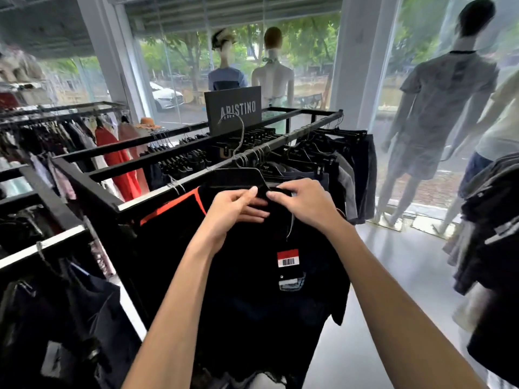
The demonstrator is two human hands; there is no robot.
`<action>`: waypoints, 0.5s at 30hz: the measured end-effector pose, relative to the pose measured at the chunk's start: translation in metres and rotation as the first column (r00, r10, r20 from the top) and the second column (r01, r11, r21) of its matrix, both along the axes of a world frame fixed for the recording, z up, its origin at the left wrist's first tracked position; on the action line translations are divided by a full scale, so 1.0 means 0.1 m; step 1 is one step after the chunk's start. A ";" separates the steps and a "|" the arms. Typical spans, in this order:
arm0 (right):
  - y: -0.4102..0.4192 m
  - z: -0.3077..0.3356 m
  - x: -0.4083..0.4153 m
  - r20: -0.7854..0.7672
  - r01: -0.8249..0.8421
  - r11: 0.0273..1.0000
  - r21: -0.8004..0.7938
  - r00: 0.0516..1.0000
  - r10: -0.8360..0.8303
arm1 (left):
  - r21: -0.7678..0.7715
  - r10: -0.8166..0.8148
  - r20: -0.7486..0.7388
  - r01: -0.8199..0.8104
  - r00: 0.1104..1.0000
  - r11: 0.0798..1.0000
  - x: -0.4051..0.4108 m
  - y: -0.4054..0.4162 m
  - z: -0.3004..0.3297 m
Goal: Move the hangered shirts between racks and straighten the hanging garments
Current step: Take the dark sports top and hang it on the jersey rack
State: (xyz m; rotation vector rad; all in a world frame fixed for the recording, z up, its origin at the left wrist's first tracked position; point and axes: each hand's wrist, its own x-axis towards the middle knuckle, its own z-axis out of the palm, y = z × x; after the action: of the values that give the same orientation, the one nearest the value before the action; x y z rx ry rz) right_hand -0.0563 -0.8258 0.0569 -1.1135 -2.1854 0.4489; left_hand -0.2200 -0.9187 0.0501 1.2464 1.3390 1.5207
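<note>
A black shirt [252,310] hangs on a black hanger [236,175] in front of me, with a red and white barcode tag [288,258] dangling from its collar. The hanger's metal hook [238,130] rises above the black rack rail [280,141], free of it as far as I can tell. My left hand [233,211] and my right hand [303,203] both pinch the shirt's collar just under the hanger, thumbs almost meeting. A black shirt with orange trim [174,206] hangs just to the left.
Dark shorts and shirts [348,164] fill the rail on the right. More racks of clothes [56,141] stand to the left and a rack of dark garments [494,220] at the right edge. Mannequins [438,113] line the window. A brand sign [234,109] sits on the rack.
</note>
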 end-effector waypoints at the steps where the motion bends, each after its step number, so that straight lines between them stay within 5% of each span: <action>1: 0.03 0.05 0.07 -0.002 -0.002 1.000 0.010 1.000 0.002 | 0.006 -0.027 0.001 0.027 1.000 1.000 0.05 0.02 0.04; 6: 0.18 0.23 0.37 -0.035 -0.012 0.999 0.035 0.999 0.013 | 0.063 -0.101 0.029 0.099 0.994 0.993 0.28 0.11 0.14; 11: 0.27 0.44 0.71 -0.078 0.017 0.998 0.066 0.997 -0.012 | 0.227 0.014 0.104 -0.038 0.994 0.973 0.41 0.04 0.05; 15: 0.39 0.59 0.96 -0.160 0.040 0.998 0.053 0.987 -0.031 | 0.028 0.034 0.118 -0.037 0.992 0.999 0.47 -0.02 -0.30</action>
State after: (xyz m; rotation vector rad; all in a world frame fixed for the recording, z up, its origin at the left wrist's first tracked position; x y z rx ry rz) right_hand 0.0400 -0.7868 0.1158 -1.0480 -2.0244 0.4425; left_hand -0.1734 -0.9212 0.0203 1.1384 1.2719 1.6189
